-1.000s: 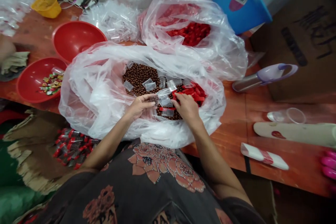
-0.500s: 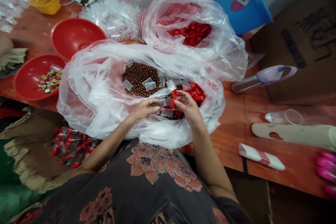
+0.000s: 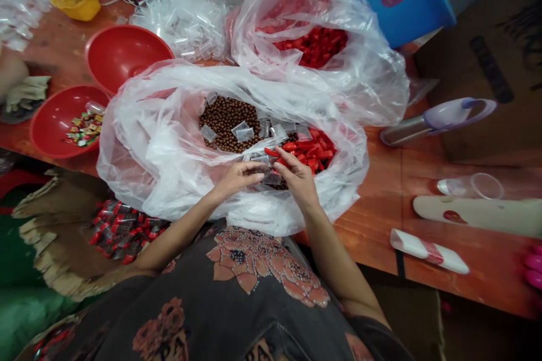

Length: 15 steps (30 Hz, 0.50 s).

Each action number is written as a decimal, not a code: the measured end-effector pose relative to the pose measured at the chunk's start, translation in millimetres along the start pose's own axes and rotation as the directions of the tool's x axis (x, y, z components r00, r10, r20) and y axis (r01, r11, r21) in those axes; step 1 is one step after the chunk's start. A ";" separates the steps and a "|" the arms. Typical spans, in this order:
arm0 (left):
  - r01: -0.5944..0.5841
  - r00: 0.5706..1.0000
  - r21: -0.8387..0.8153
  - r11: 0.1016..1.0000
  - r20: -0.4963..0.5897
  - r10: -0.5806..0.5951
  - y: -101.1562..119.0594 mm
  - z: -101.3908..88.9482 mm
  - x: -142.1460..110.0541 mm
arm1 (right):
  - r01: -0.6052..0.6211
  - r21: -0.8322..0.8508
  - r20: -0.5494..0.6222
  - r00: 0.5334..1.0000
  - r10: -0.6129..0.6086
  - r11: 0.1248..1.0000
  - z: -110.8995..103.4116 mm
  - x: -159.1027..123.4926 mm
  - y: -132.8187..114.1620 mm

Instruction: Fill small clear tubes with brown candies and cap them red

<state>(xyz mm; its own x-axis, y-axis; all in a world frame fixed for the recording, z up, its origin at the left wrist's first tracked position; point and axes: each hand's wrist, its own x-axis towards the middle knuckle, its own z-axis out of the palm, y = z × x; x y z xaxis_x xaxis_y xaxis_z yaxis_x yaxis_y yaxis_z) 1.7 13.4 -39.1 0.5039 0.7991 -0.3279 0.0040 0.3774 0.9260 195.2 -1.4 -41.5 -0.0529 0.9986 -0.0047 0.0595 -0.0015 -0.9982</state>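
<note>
Both hands have closed toward each other, the left hand (image 3: pixel 236 177) and right hand (image 3: pixel 297 177) half-curled, their grip unclear, at a clear sachet (image 3: pixel 271 179) beside the red pieces (image 3: pixel 313 152) in the plastic bag (image 3: pixel 144 163), where a fumble could drop it.

Head-worn view, facing forward and down, close above the wooden workbench (image 3: pixel 364 242)

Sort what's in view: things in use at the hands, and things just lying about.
In use:
left hand
right hand
small clear pouches
brown beads
red pieces
white plastic bag

Lying about:
red bowls
yellow container
blue tub
cardboard box
</note>
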 end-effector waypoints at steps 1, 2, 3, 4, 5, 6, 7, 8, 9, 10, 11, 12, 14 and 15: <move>-0.002 1.000 0.012 1.000 0.008 0.002 -0.2 0.2 0.4 | 0.052 -0.059 0.024 0.998 -0.051 0.997 2.4 -0.6 1.0; -0.006 1.000 0.023 1.000 0.012 0.006 -0.5 0.5 0.9 | 0.096 -0.108 0.060 0.994 -0.090 0.989 4.5 -1.4 1.5; -0.009 1.000 0.031 0.999 0.013 0.009 -0.9 0.9 1.4 | 0.132 -0.145 0.104 0.988 -0.117 0.981 6.0 -2.4 1.5; -0.011 1.000 0.033 0.999 0.013 0.010 -1.3 1.2 1.8 | 0.159 -0.171 0.152 0.979 -0.133 0.972 6.8 -3.5 0.8; -0.010 1.000 0.028 1.000 0.012 0.010 -1.9 1.4 1.9 | 0.180 -0.187 0.198 0.970 -0.142 0.966 6.8 -4.8 -0.5; -0.009 1.000 0.019 1.000 0.015 0.009 -2.3 1.5 1.8 | 0.196 -0.194 0.243 0.959 -0.146 0.961 6.0 -6.3 -2.4; -0.007 1.000 0.010 1.000 0.024 0.006 -2.7 1.5 1.3 | 0.205 -0.193 0.284 0.948 -0.145 0.960 4.3 -7.8 -4.8; -0.005 0.999 0.001 1.000 0.033 0.005 -2.7 1.5 0.6 | 0.203 -0.185 0.318 0.938 -0.137 0.961 2.1 -9.2 -7.3; -0.007 0.999 -0.004 1.000 0.045 0.007 -2.5 1.5 -0.3 | 0.191 -0.168 0.341 0.932 -0.125 0.967 -0.4 -10.5 -9.6; -0.011 0.998 -0.007 1.000 0.057 0.011 -1.9 1.5 -1.3 | 0.167 -0.142 0.354 0.929 -0.108 0.976 -2.8 -11.5 -11.3; -0.013 0.997 -0.009 1.000 0.072 0.013 -1.1 1.7 -2.1 | 0.132 -0.109 0.355 0.931 -0.085 0.985 -4.9 -12.1 -12.2; -0.012 0.996 -0.010 1.000 0.085 0.013 -0.1 1.9 -2.7 | 0.086 -0.069 0.345 0.937 -0.057 0.994 -6.4 -12.4 -12.2; -0.012 0.996 -0.011 1.000 0.086 0.013 1.7 1.9 -3.1 | -0.022 0.018 0.311 0.950 0.015 1.000 -7.3 -12.3 -9.8; -0.017 0.997 -0.007 1.000 0.079 0.018 2.4 1.6 -2.9 | -0.067 0.049 0.290 0.956 0.050 0.997 -6.8 -12.2 -8.2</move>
<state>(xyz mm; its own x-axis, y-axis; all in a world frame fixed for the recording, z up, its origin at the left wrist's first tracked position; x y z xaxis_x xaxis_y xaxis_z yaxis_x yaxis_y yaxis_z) 1.6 11.3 -35.6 0.5709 0.7660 -0.2955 -0.0106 0.3667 0.9303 202.1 -13.2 -32.9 -0.3370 0.9388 -0.0716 0.0144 -0.0709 -0.9974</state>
